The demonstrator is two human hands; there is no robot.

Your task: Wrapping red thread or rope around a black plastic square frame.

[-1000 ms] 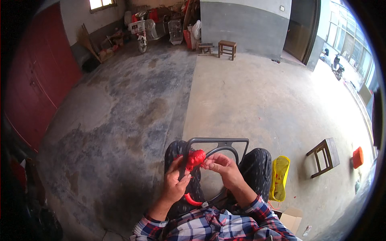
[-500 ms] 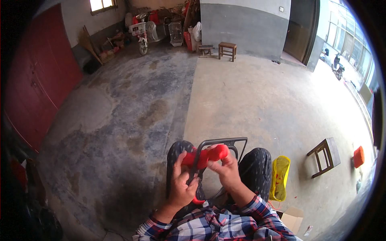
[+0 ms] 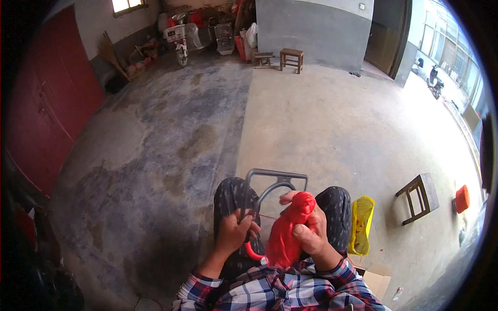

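I sit with a grey metal frame (image 3: 275, 176) standing between my knees. My right hand (image 3: 311, 230) grips a bunch of red mesh material (image 3: 290, 228) that hangs down toward my lap. My left hand (image 3: 234, 230) is closed against the frame's left bar, pinching a thin red thread (image 3: 267, 216) that runs across to the red bunch. A red curved piece (image 3: 252, 254) shows below my left hand.
A yellow mesh bag (image 3: 360, 225) lies on the concrete floor by my right knee. A wooden stool (image 3: 420, 197) and an orange object (image 3: 461, 198) stand to the right. A cardboard piece (image 3: 376, 280) lies near my right side. Another stool (image 3: 291, 58), a bicycle (image 3: 179, 44) and clutter line the far wall.
My hands have come apart: the left dropped to the frame's left bar, while the right drew the red bunch rightward, stretching a thread between them.
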